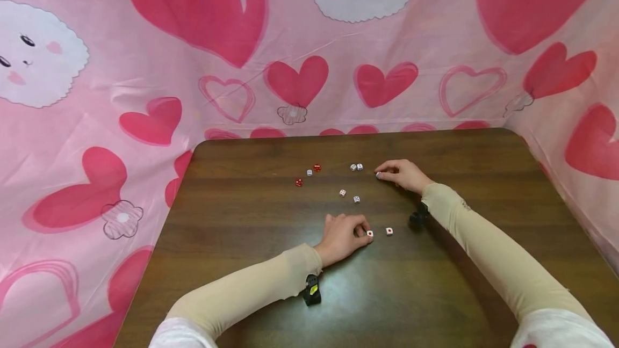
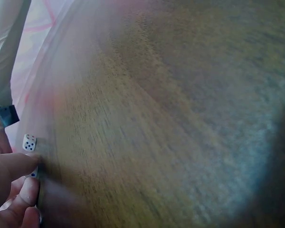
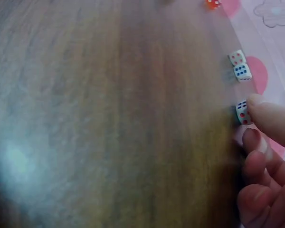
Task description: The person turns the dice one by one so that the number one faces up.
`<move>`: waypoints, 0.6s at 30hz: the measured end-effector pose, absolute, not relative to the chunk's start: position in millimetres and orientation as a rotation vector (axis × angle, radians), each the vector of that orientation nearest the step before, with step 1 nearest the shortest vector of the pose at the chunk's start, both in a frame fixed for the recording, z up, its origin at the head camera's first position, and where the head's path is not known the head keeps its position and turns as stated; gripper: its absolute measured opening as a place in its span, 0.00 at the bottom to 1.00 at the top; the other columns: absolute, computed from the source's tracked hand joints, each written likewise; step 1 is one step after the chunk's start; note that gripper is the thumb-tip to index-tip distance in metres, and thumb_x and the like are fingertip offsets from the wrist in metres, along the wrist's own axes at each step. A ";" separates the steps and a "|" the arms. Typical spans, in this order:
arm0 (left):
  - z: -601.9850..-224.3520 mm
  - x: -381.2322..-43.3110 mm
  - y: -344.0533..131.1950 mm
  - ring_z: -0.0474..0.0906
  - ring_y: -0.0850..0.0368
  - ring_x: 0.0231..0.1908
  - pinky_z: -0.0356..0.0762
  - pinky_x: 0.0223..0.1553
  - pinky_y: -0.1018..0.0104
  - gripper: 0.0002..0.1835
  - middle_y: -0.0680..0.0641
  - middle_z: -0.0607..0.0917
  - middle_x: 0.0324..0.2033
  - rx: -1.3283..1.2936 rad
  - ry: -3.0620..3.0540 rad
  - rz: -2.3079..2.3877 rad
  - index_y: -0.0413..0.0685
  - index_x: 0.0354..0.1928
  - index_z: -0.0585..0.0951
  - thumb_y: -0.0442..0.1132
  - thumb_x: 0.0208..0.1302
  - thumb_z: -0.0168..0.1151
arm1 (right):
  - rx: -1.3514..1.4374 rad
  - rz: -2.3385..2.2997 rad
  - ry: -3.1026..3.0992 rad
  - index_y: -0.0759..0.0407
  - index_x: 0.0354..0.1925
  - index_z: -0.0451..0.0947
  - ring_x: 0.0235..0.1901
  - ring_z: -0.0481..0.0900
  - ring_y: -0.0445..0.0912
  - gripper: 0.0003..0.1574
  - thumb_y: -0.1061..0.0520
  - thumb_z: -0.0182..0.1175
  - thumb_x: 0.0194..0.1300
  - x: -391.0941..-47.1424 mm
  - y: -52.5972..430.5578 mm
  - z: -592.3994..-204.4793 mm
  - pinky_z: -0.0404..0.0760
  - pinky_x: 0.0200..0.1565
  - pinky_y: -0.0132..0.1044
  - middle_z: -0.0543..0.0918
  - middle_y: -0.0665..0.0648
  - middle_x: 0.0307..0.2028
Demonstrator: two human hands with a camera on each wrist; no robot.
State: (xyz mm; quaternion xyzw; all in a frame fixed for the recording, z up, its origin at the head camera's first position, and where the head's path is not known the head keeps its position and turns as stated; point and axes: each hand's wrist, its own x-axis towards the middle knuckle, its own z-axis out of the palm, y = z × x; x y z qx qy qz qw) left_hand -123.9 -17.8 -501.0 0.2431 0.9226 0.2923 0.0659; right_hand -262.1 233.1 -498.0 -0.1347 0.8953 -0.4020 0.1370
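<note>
My left hand (image 1: 342, 235) pinches a white die (image 1: 369, 233) with a red dot on top, low over the near middle of the table. In the left wrist view that die (image 2: 33, 174) is partly hidden by the thumb and fingers. Just right of it lies another white die (image 1: 389, 231), also red dot up. Farther back, my right hand (image 1: 405, 175) holds a white die (image 1: 379, 175) between thumb and fingertip. The right wrist view shows red and blue dots on this die (image 3: 243, 113), the other fingers curled below it.
Two white dice (image 1: 356, 167) sit side by side left of my right hand. A white die (image 1: 343, 193) and another white die (image 1: 357, 200) lie mid-table. Farther left are a red die (image 1: 317, 167), a white die (image 1: 309, 172) and a second red die (image 1: 299, 182). Heart-patterned cloth (image 1: 290, 31) surrounds the wooden table (image 1: 232, 203).
</note>
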 end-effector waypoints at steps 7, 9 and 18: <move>-497.4 -123.8 -17.5 0.69 0.68 0.29 0.56 0.42 0.62 0.08 0.68 0.83 0.24 0.713 2.762 0.898 0.62 0.36 0.85 0.50 0.63 0.76 | -0.483 -1.132 2.653 0.57 0.54 0.84 0.30 0.74 0.46 0.16 0.54 0.69 0.70 -257.4 231.6 -498.2 0.71 0.37 0.39 0.80 0.53 0.31; -497.2 -123.8 -17.4 0.69 0.68 0.29 0.56 0.41 0.63 0.08 0.68 0.82 0.23 0.719 2.764 0.897 0.62 0.36 0.84 0.50 0.62 0.76 | -0.476 -1.140 2.659 0.57 0.53 0.85 0.31 0.74 0.46 0.16 0.51 0.68 0.71 -257.3 231.9 -499.1 0.71 0.38 0.39 0.81 0.53 0.31; -496.5 -123.7 -18.1 0.68 0.68 0.29 0.55 0.41 0.63 0.08 0.68 0.82 0.24 0.726 2.756 0.903 0.62 0.36 0.84 0.50 0.63 0.75 | -0.508 -1.121 2.704 0.54 0.52 0.86 0.30 0.74 0.46 0.15 0.50 0.69 0.70 -254.1 229.0 -499.5 0.71 0.37 0.40 0.80 0.51 0.30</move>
